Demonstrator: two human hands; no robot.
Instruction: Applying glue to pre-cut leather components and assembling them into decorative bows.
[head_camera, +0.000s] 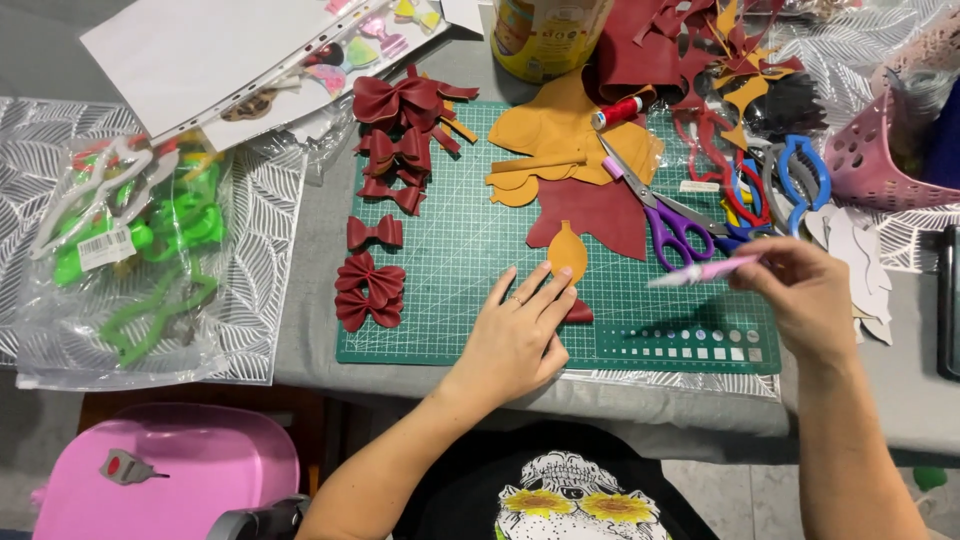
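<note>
The left hand (517, 335) lay flat and open on the green cutting mat (460, 300), not gripping anything; its fingertips pressed on a small mustard leather piece (567, 252) and a dark red piece (578, 313) that peeked out under the hand. The right hand (805, 295) was raised a little above the mat, with the fingers pinched around a thin pink pen-like tool (700, 272) that pointed to the left, toward the mustard piece.

Just left of the left hand, finished dark red bows (368, 290) sat in a column up the mat. Between the two hands and a little farther, purple scissors (662, 215) lay over a larger dark red leather sheet (595, 212). Behind this were mustard leather cut-outs (555, 135) and a red thread spool (620, 111). Blue scissors (800, 175) lay close above the right hand, and a pink basket (880, 150) stood at the right edge. Far left, a plastic bag with green clips (150, 240) rested on the table, and a yellow jar (545, 35) stood at the far end.
</note>
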